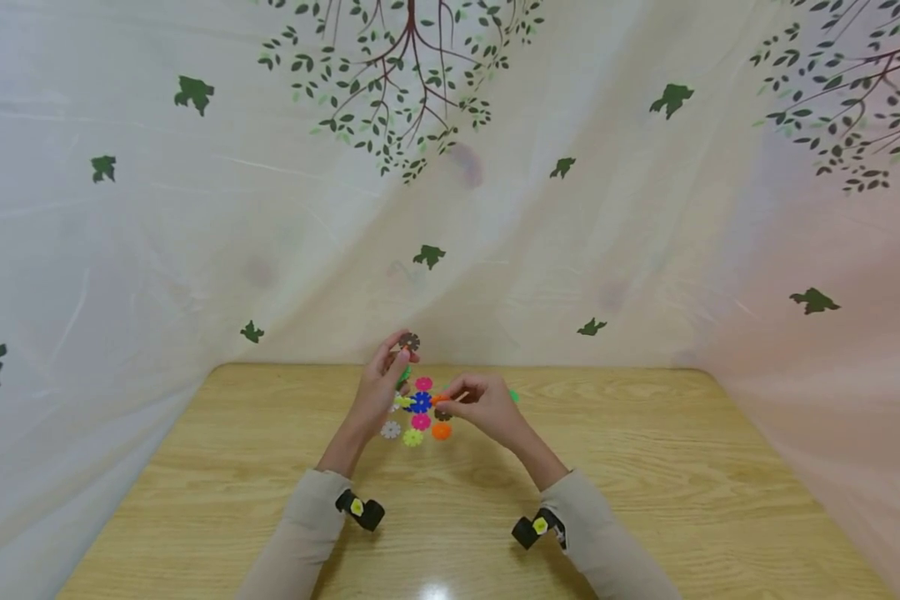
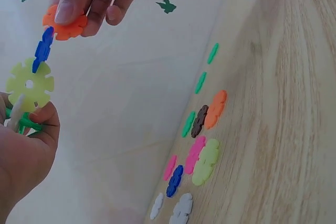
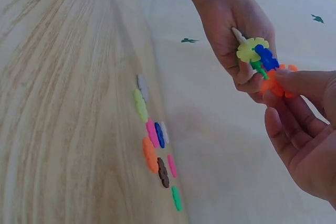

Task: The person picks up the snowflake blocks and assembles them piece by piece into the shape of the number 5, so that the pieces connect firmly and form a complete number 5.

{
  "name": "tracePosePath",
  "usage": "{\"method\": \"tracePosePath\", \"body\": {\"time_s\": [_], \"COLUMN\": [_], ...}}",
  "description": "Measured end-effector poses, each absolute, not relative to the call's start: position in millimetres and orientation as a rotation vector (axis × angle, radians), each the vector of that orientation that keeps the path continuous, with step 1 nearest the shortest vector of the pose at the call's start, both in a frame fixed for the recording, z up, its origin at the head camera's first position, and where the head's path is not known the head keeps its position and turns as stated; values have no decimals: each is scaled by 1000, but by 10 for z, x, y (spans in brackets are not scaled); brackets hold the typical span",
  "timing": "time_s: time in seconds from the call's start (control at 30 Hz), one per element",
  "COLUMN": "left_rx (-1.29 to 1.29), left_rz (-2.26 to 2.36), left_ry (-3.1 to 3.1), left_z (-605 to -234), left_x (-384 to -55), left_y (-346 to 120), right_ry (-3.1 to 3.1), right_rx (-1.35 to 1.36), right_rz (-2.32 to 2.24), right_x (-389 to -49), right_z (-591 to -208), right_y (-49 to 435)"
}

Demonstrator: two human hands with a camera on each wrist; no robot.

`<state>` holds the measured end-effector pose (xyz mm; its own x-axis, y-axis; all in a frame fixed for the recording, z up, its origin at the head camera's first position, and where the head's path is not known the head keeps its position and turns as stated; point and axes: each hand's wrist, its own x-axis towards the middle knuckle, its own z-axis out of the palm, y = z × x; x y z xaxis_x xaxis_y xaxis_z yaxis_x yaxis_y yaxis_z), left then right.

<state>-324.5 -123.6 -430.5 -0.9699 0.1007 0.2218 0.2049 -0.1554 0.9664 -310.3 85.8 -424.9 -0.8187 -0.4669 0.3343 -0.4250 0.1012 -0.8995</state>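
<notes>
My left hand grips a cluster of joined plastic snowflake discs. A yellow disc and green disc show at its fingers in the left wrist view, with a white piece beside them. From the yellow disc a blue disc sticks out edgewise. A brown disc shows at the left fingertips in the head view. My right hand pinches an orange disc between thumb and fingers, its edge meeting the far end of the blue one.
Loose discs lie on the wooden table below the hands, among them pink, yellow, orange, brown and white ones. Behind the table's far edge hangs a pale curtain with leaf prints.
</notes>
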Motion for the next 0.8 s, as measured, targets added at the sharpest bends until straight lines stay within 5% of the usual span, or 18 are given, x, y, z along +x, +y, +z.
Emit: {"method": "tracePosePath", "body": {"time_s": [0.8], "left_rx": [-366], "left_rz": [-2336], "left_ry": [-1918], "left_z": [-4325], "left_x": [-3256], "left_y": [-1250], "right_ry": [2273], "right_rx": [-1102], "right_rz": [-1920], "right_x": [-3082], "right_z": [-4320], "right_y": [769]}}
